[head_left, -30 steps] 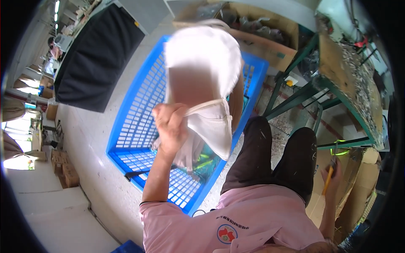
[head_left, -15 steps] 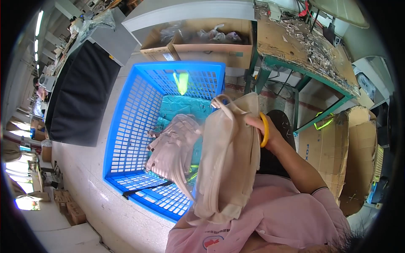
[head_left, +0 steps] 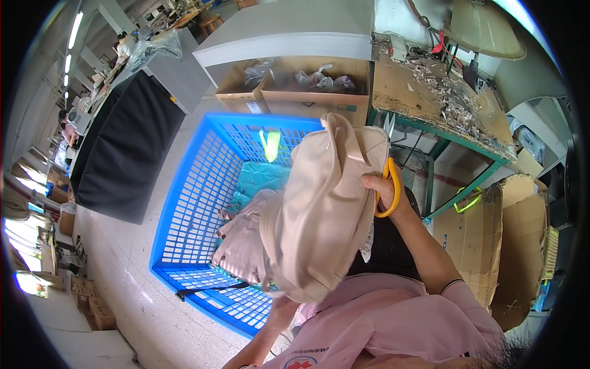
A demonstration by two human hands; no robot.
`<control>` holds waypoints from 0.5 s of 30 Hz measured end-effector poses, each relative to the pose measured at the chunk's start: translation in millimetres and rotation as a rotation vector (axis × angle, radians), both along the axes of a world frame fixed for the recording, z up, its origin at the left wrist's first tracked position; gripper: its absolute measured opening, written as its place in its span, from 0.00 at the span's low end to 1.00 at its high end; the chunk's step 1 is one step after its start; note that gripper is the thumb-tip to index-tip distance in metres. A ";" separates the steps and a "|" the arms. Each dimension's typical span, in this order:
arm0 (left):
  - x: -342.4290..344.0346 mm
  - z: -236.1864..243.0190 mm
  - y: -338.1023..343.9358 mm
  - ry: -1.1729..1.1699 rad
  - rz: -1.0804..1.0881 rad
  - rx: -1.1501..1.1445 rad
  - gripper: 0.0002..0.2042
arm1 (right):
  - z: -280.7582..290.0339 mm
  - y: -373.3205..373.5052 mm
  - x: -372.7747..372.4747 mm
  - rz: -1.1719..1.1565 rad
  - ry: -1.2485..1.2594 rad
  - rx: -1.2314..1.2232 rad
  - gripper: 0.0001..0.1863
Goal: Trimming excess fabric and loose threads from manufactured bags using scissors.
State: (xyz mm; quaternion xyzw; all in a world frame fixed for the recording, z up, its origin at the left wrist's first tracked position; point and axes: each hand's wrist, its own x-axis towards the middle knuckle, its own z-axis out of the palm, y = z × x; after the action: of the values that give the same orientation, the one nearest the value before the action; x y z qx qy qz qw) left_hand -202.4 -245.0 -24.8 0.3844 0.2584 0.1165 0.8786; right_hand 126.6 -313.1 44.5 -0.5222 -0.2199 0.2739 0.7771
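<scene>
Beige article: a soft beige fabric article (head_left: 326, 209) with a looped strap at its top is slanting in front of the person's lap; it is covering part of the basket's right side.
Right hand: the right hand (head_left: 385, 189) is pinching the article's right edge, its thumb lying on the near face; the other fingers are curling behind, partly hidden.
Scissors: a pair of scissors with a yellow looped handle (head_left: 394, 190) is hanging around the right hand; metal blades are pointing upward beside the article.
Left hand: the left hand (head_left: 284, 307) is meeting the article's lower end; its fingers are hiding underneath, so I cannot tell how far open they are or whether they are gripping.
Basket: a blue plastic lattice basket (head_left: 200, 190) is standing on the pale floor; it is holding a crumpled pinkish-beige fabric piece (head_left: 243, 237) and teal plastic wrapping (head_left: 261, 177); a lime-green strip (head_left: 270, 146) is hanging at its far wall.
Table: a scrap-strewn wooden table with a green frame (head_left: 399, 80) is standing beyond the right hand.
</scene>
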 end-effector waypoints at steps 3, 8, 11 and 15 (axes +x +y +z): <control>6.9 9.0 25.7 0.078 -0.169 0.116 0.19 | -0.6 1.1 2.2 -0.029 -0.057 0.027 0.20; 2.9 98.7 84.0 0.016 -0.613 0.651 0.12 | 7.1 -1.6 -7.5 0.051 -0.178 -0.051 0.25; 103.8 144.5 110.6 0.097 0.087 1.623 0.33 | 17.5 -6.1 -15.9 0.102 -0.224 -0.029 0.27; 191.7 183.9 135.5 -0.124 -0.249 1.607 0.37 | 49.9 -5.7 -42.9 0.324 -0.338 -0.019 0.27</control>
State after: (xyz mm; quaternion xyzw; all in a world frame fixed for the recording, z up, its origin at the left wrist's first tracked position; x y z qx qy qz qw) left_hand -10.7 -109.5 159.1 0.9161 0.0022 0.1890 0.3537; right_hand 83.7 -318.8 94.5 -0.5256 -0.4254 0.3059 0.6702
